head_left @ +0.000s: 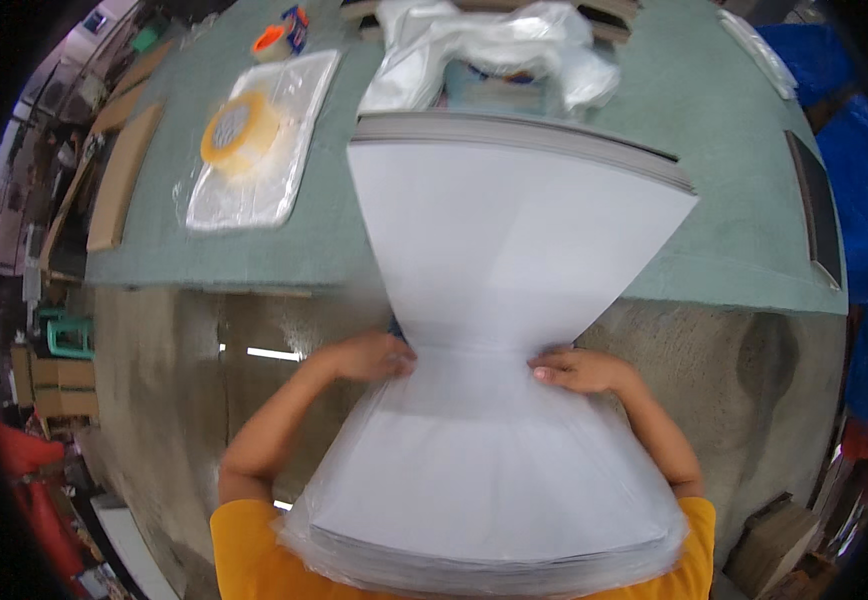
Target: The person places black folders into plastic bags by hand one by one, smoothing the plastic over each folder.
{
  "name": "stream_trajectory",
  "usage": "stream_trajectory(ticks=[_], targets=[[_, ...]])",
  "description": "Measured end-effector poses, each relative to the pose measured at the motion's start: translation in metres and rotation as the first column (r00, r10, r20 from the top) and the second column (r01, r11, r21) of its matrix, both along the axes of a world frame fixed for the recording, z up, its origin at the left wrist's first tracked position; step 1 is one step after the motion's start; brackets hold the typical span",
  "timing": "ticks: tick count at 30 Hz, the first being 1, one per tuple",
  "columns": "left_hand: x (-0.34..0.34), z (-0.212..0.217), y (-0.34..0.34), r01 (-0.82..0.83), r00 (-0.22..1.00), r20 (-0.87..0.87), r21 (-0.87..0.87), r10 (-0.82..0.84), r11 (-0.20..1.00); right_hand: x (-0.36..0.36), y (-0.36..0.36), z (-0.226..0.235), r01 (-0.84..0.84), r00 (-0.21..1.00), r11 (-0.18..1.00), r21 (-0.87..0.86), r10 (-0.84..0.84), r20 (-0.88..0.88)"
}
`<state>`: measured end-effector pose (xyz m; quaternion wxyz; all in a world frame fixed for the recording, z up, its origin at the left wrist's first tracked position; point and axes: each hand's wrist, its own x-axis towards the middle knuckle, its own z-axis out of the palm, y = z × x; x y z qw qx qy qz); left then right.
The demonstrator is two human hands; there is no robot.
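Observation:
A thick stack of large white sheets [514, 220] reaches from my chest out over the front edge of the green table [224, 255]. Clear plastic film [614, 450] wraps its near part, and its far end shows grey layered edges. My left hand [369, 357] grips the stack's left side around the middle, fingers partly hidden by it. On the opposite side my right hand [584, 370] holds it the same way, with the thumb on top. Just beyond the stack lies a crumpled heap of clear plastic bags [404, 60].
At the table's left, a roll of clear tape [241, 130] rests on flat plastic bags [279, 190]. An orange tape roll [272, 43] is behind them. A dark board [814, 205] lies at the right edge. Blue tarp [864, 170] covers things beyond. A green stool [71, 337] stands far left.

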<state>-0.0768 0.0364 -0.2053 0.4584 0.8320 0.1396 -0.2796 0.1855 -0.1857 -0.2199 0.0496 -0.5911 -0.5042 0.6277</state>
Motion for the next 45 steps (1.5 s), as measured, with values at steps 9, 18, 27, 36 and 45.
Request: stream_trajectory(ticks=[9,18,27,36,45], targets=[[0.218,0.21,0.066,-0.292,0.516,0.751,0.606,-0.411,0.74,-0.074,-0.003,0.091,-0.086,0.855,0.856,0.509,0.326,-0.403],[0.329,0.144,0.114,-0.361,0.765,0.616,0.651,-0.187,0.668,-0.066,-0.005,0.08,-0.045,0.846,0.89,0.453,0.275,-0.456],[0.337,0.172,0.165,-0.391,0.851,0.519,0.533,0.075,0.75,-0.06,-0.006,0.07,-0.024,0.841,0.903,0.429,0.25,-0.479],[0.32,0.177,0.201,-0.52,0.673,0.734,0.381,0.092,0.764,-0.058,-0.005,0.074,-0.079,0.861,0.905,0.418,0.273,-0.43],[0.28,0.172,0.191,-0.709,0.461,0.836,0.145,0.297,0.691,-0.055,0.008,0.021,-0.233,0.957,0.928,0.292,0.272,-0.101]])
